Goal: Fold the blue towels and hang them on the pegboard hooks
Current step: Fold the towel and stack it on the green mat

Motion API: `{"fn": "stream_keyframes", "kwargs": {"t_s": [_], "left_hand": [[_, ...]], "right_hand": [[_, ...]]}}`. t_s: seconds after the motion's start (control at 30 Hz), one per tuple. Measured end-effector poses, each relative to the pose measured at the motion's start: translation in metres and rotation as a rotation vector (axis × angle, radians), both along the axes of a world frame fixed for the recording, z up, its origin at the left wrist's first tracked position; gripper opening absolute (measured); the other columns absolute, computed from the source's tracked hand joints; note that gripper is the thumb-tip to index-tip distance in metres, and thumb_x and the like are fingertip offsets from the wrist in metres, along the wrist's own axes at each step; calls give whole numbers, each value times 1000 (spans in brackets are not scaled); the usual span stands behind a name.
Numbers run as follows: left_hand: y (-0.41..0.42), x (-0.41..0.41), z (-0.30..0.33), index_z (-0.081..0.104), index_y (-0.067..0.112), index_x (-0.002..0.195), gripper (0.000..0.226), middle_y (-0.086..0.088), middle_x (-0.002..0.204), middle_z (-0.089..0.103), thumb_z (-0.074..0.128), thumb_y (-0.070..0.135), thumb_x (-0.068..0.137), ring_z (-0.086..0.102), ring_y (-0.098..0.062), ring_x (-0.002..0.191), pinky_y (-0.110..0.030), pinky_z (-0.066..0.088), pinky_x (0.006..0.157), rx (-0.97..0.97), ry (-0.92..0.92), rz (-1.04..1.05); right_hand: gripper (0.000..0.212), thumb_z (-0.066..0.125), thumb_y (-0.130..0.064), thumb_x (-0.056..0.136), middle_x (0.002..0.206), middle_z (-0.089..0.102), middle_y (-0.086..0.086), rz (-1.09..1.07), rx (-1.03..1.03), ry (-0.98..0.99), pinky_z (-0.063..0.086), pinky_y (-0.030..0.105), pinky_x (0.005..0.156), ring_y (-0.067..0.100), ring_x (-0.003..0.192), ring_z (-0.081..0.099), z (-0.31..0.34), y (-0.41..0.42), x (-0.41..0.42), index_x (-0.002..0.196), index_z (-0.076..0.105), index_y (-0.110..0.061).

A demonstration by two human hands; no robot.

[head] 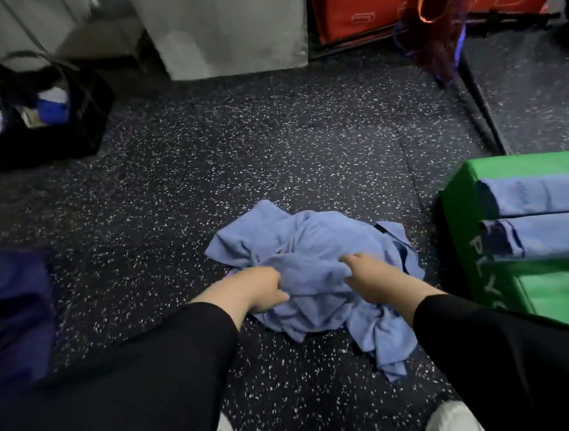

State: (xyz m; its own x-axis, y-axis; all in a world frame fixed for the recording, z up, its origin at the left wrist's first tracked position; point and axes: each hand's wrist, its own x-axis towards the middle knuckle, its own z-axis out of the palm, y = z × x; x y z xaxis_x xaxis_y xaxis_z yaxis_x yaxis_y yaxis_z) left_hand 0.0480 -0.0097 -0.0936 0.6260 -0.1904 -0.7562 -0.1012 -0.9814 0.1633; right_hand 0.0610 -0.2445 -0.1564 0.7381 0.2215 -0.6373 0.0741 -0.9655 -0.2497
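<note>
Step in hand looks like picking one towel out of the crumpled blue pile on the floor, ahead of folding. Pile sits near centre, just beyond the shoes. Left hand has fingers curled into the cloth at the pile's left side, gripping a bunch. Right hand is on the pile's right side, fingers buried in the fabric and seemingly pinching it; exact grip partly hidden. Both sleeves black.

Two folded towels already lie on the green box at right, so folding is partly done; no pegboard or hooks in view, hanging not started.

Next move likely needs lifting and shaking one towel free of the tangle, finding its corners, then laying it flat to fold.

Floor is dark speckled rubber matting. Far left a black bag with stuff inside; far centre a grey panel; far right red boxes. Dark blue fabric at left edge. Frame slightly blurred.
</note>
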Motion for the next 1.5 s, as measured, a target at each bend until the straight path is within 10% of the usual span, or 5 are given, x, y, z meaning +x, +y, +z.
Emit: {"fn": "stream_keyframes", "kwargs": {"t_s": [0.33, 0.6, 1.13, 1.33, 1.5], "left_hand": [[-10, 10, -13, 60, 8, 134, 43, -14, 134, 63, 48, 38, 105, 56, -31, 124, -33, 44, 97, -175, -5, 16], [-8, 13, -9, 58, 9, 137, 44, -13, 139, 60, 49, 37, 105, 54, -31, 127, -32, 42, 97, -73, -4, -7], [-25, -19, 178, 29, 33, 158, 67, 6, 160, 37, 60, 39, 99, 41, -17, 143, -40, 36, 117, -727, -579, 451], [-26, -65, 221, 66, 25, 90, 5, 7, 86, 70, 66, 29, 91, 66, -19, 86, -43, 54, 82, -783, -795, 584], [-16, -72, 220, 59, 27, 88, 4, 8, 80, 65, 62, 23, 89, 60, -21, 79, -38, 49, 69, -587, -874, 456]], "right_hand": [[72, 47, -13, 96, 149, 32, 9, -21, -156, -263, 51, 44, 85, 36, 115, 54, -68, 13, -8, 158, 17, -32], [5, 62, -21, 84, 95, 60, 0, 90, -276, -433, 27, 36, 69, 29, 93, 55, -62, 22, 6, 85, 67, -24], [13, 61, -16, 96, 90, 61, -5, -239, 618, -726, 38, 28, 71, 13, 83, 57, 267, 45, -9, 96, 71, -24], [17, 64, -17, 93, 79, 68, -13, -315, 729, -743, 39, 11, 59, -2, 73, 59, 311, 53, -63, 87, 69, -32], [9, 66, -21, 92, 67, 58, -11, -327, 652, -803, 36, 11, 56, -4, 66, 53, 314, 49, -77, 88, 63, -28]]}}
